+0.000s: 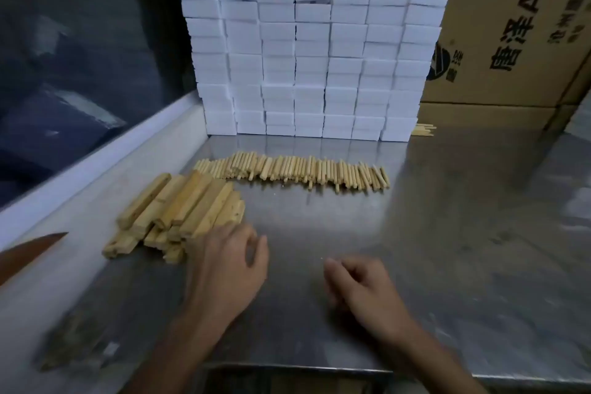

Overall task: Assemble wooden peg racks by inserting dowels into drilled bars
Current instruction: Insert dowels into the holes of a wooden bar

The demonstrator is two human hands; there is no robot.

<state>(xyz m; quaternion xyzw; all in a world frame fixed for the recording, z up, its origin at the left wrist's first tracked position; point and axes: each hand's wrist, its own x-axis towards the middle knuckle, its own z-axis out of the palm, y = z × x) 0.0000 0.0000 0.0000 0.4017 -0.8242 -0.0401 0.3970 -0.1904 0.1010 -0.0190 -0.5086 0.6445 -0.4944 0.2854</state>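
The left hand reaches to the near end of the pile of drilled bars, its fingers loosely spread and touching the end of the nearest bars, but not closed around any of them as far as I can see. The right hand rests on the table with the fingers loosely curled and it holds nothing. The dowels lie in a long row farther back, well apart from both hands. I think the main risk is the pile itself: the bars lie across each other in loose layers, so if one is pulled out from the near end, the upper ones can slide off and scatter toward the table edge at the left. The dowels are round and lie side by side, so a careless touch can make them roll. The picture is a little blurred near the hands, so the exact contact is not clear. The surface is a steel table, smooth and shiny, which gives little grip to wood. Behind the dowels stands a wall of white blocks, and behind that are cardboard boxes with printed characters. A few more thin sticks show beside the white wall at the right.
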